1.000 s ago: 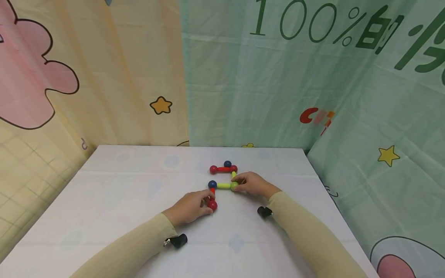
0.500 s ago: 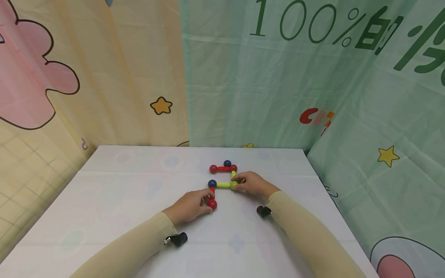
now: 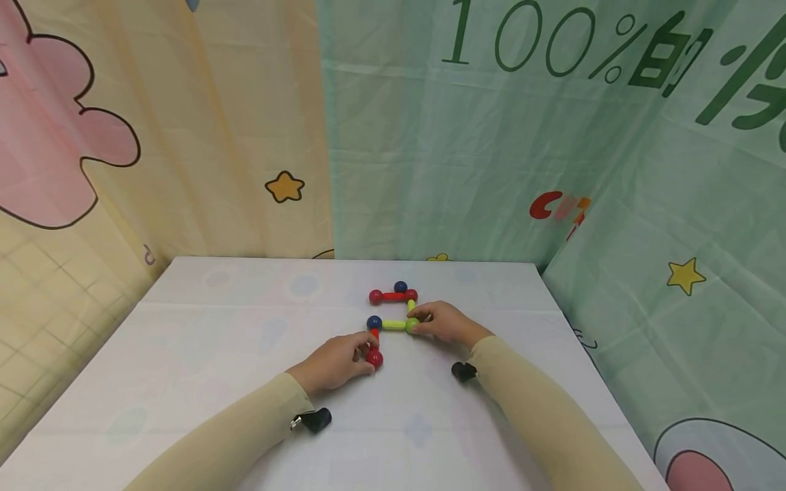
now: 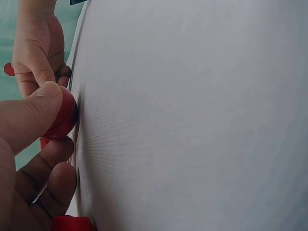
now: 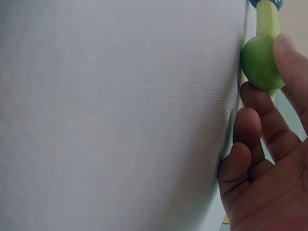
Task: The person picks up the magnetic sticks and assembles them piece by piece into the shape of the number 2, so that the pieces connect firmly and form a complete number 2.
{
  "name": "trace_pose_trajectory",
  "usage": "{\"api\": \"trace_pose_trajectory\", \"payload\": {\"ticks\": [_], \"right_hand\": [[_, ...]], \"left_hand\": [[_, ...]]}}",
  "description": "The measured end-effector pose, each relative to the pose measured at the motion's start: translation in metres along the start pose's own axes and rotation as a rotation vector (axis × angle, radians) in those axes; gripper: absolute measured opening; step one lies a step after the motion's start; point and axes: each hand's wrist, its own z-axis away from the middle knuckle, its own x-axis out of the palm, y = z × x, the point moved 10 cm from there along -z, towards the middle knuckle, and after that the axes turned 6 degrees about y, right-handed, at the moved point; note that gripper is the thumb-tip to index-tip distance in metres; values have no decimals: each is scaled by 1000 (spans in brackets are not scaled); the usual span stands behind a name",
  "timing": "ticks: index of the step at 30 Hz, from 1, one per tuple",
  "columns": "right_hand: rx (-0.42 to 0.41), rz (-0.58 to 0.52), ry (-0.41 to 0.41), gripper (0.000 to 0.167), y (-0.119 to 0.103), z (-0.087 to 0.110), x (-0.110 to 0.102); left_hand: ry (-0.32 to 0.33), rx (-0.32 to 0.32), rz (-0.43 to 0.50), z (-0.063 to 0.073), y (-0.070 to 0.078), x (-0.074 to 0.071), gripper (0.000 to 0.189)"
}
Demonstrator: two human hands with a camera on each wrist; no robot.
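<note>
A zigzag of toy balls and rods lies on the white table. My left hand point(image 3: 334, 361) pinches the near red ball point(image 3: 374, 359) between thumb and fingers; a red rod point(image 3: 374, 336) links it to a blue ball point(image 3: 374, 322). From there a yellow-green rod point(image 3: 394, 325) runs to a green ball point(image 5: 260, 62), which my right hand point(image 3: 451, 324) pinches. Another yellow-green rod point(image 3: 411, 306), partly behind the fingers, leads to a red ball point(image 3: 412, 295). A red rod point(image 3: 394, 296) joins that to a left red ball point(image 3: 376, 296).
A second blue ball point(image 3: 400, 287) sits just behind the far red rod; whether it touches is unclear. The white cloth-covered table point(image 3: 184, 341) meets printed curtains point(image 3: 430, 170) at its back and right. Black wrist cameras point(image 3: 316, 421) hang under both sleeves.
Both hands and the whole chain of balls and rods have slid slightly away from me and a touch left. The far blue ball has shifted with them. Both grips look the same.
</note>
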Motion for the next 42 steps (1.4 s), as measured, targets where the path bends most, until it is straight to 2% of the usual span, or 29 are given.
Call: {"api": "trace_pose_trajectory", "payload": {"ticks": [13, 17, 21, 27, 32, 42], "right_hand": [[6, -2, 2, 35, 0, 0, 0], [9, -5, 3, 36, -1, 1, 0], [8, -8, 2, 36, -1, 1, 1], [16, -30, 4, 35, 1, 0, 2], [18, -25, 4, 36, 1, 0, 2], [23, -35, 1, 36, 2, 0, 2]], "left_hand": [[-2, 10, -10, 0, 1, -1, 43], [-11, 13, -12, 3, -1, -5, 45], [-5, -8, -10, 9, -11, -16, 49], [21, -77, -30, 20, -38, -35, 46], [30, -103, -48, 31, -55, -47, 43], [14, -98, -37, 46, -69, -55, 32]]}}
